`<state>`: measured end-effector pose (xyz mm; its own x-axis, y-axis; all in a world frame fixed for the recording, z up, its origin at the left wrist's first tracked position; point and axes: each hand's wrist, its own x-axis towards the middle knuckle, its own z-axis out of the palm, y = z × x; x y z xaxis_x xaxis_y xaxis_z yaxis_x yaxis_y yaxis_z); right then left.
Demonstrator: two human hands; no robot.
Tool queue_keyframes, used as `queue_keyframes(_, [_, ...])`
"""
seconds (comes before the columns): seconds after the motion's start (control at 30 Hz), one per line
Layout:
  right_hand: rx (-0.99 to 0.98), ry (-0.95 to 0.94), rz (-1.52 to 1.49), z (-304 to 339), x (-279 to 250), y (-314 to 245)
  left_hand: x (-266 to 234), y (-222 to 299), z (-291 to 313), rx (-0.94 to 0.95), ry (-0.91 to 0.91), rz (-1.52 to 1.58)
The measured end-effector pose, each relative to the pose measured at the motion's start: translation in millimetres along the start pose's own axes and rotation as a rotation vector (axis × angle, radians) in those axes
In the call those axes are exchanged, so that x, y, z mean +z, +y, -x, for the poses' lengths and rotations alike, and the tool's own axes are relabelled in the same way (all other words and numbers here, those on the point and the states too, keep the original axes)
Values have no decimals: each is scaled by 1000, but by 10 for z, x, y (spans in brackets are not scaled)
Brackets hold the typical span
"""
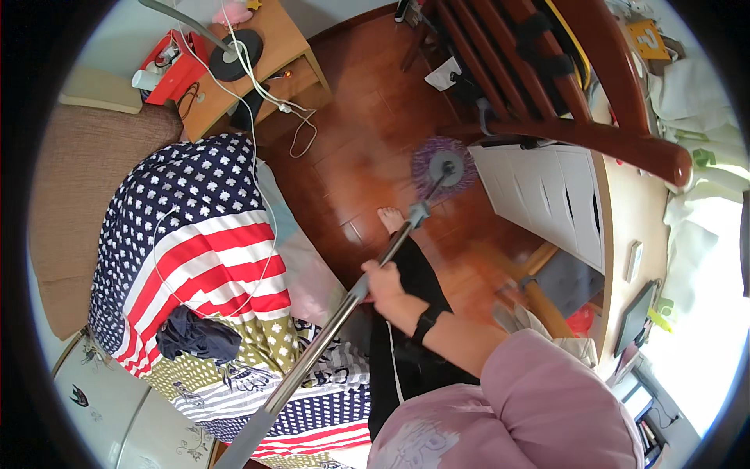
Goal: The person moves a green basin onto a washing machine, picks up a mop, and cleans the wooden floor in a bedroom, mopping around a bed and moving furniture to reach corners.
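My right hand [381,286] is wrapped round the metal pole of a spin mop [332,324], near the pole's grey collar. A dark band circles that wrist below a pink sleeve. The pole runs slantwise from the lower left up to a grey joint. Beyond the joint, a round purple-and-white mop head [426,173] lies on the reddish-brown floor [351,168], beside a white drawer unit [539,187]. My left hand is out of sight, and the pole's near end runs off the lower edge.
A bed with a patterned quilt [211,258] stands on the left, with dark cloth [199,334] on it. White cables hang from a wooden bedside table [277,39]. A dark wooden ladder-like frame [570,86] juts in at upper right. My bare foot [390,220] stands near the mop.
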<state>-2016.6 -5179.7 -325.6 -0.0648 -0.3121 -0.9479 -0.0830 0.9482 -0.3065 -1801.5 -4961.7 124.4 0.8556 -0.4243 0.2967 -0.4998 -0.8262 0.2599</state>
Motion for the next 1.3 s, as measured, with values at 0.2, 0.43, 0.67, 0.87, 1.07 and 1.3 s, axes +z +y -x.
queue_keyframes(0.2, [-5, -50, -243, -29, -132, -177, 225, 142, 341, 64, 92, 132])
queue_keyframes(0.43, [-142, 15, -4, -220, -134, -74, 35, -515, 1054, 74, 64, -214])
queue_keyframes(0.67, [-137, 30, 325, -235, -407, 377, 74, -801, 1954, -496, 11, 159])
queue_keyframes(0.87, [-309, 83, 571, -286, -952, 953, 167, -874, 2420, -713, -253, -16])
queue_keyframes(1.07, [-308, 96, 746, -38, -828, 815, -241, -771, 2130, -939, -550, -226])
queue_keyframes(1.3, [-56, -348, 492, 188, 50, 501, -678, -1318, 2243, -861, -127, -54])
